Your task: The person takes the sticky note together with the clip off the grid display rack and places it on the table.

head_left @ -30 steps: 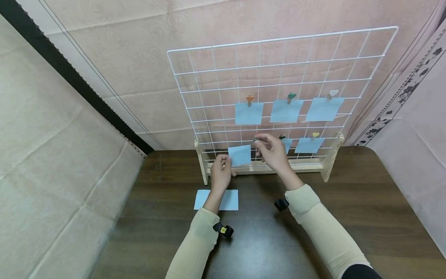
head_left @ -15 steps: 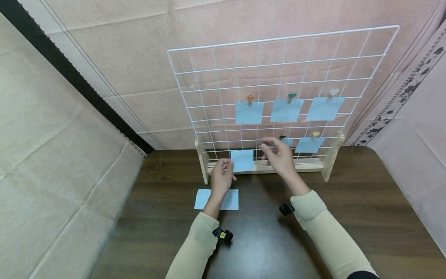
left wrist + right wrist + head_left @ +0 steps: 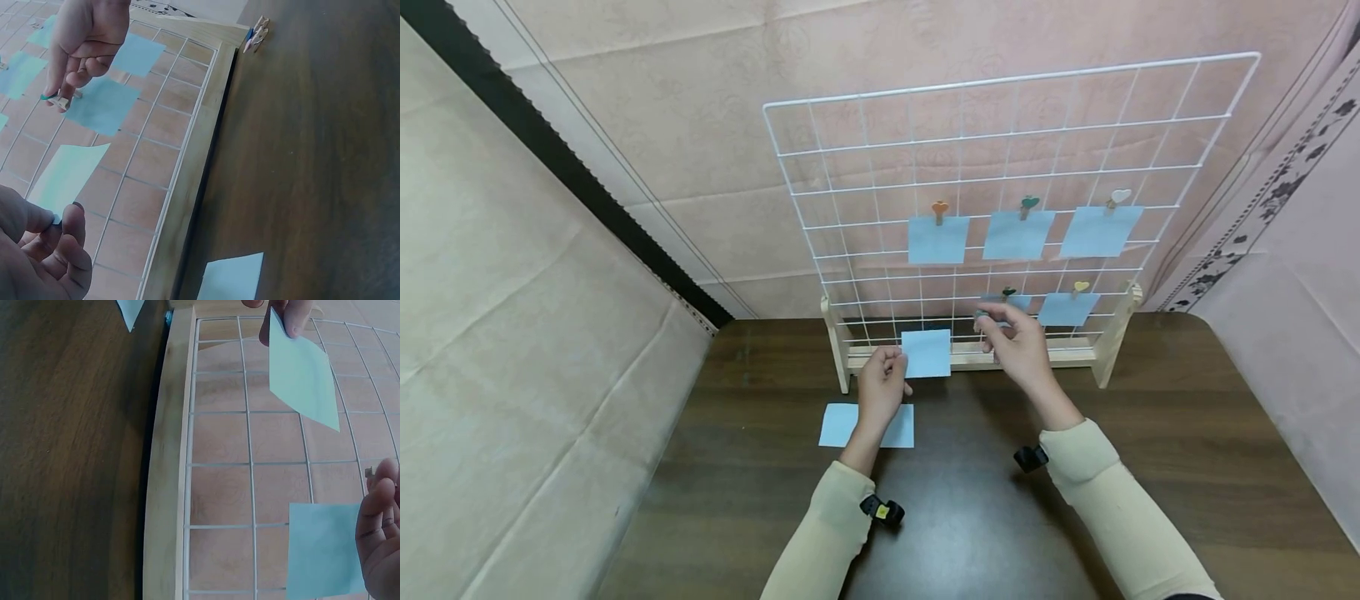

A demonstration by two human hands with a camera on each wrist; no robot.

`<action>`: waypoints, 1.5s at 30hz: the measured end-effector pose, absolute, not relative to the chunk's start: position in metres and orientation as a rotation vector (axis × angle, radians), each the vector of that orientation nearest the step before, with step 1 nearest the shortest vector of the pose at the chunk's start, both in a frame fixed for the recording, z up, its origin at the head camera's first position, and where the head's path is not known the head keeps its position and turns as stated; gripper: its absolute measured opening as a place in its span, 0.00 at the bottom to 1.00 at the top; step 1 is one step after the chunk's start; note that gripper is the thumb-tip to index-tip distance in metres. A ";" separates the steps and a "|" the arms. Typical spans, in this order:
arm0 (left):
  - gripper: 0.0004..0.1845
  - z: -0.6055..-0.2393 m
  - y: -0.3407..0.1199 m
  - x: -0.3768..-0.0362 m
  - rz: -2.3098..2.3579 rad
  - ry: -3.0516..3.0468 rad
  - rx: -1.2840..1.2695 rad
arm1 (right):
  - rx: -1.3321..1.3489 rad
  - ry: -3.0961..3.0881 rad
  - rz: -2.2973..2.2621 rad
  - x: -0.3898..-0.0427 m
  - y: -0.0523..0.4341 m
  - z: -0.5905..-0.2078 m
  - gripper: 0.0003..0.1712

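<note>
My left hand [image 3: 882,385] pinches a blue square paper note [image 3: 927,353] by its left edge, in front of the lower part of a white wire grid rack [image 3: 1011,78]. To the right, my right hand [image 3: 1018,346] pinches a small wooden clothespin [image 3: 57,101] with a green end between thumb and fingertips. In the head view that hand partly covers a note [image 3: 1013,302] clipped low on the grid. Another blue sheet [image 3: 837,425] lies on the table, partly under my left wrist. In the right wrist view, the held note [image 3: 301,375] hangs tilted from my left fingers.
Three blue notes hang in a row under heart-topped clothespins, such as the orange one [image 3: 939,212]. A lower-row note [image 3: 1067,309] has a yellow heart clip. Wooden legs [image 3: 1116,337] support the grid. Loose clothespins [image 3: 256,34] lie beside the rack on the brown table [image 3: 955,517].
Both hands have moved right and slightly down, toward me. The held note has come down from in front of the grid, and the right hand has shifted over the lower clipped note.
</note>
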State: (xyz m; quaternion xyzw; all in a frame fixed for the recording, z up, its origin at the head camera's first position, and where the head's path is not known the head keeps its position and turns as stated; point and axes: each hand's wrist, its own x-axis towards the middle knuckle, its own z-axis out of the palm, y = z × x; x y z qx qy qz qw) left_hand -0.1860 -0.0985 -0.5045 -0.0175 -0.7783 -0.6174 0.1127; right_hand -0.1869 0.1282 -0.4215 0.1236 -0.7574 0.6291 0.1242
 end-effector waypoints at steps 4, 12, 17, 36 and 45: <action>0.09 -0.509 -0.097 -0.184 -1.823 -2.277 -0.039 | 0.333 -2.217 1.784 -0.184 0.130 -0.424 0.16; 0.09 -0.517 -0.095 -0.176 -1.830 -2.285 -0.023 | 0.295 -2.206 1.803 -0.182 0.136 -0.435 0.18; 0.08 -0.520 -0.097 -0.172 -1.831 -2.304 -0.005 | 0.219 -2.202 1.842 -0.189 0.143 -0.455 0.17; 0.07 -0.525 -0.102 -0.167 -1.854 -2.330 0.017 | 0.068 -2.190 1.893 -0.179 0.171 -0.479 0.17; 0.08 -0.531 -0.100 -0.161 -1.854 -2.359 0.015 | -0.026 -2.181 1.887 -0.177 0.190 -0.507 0.20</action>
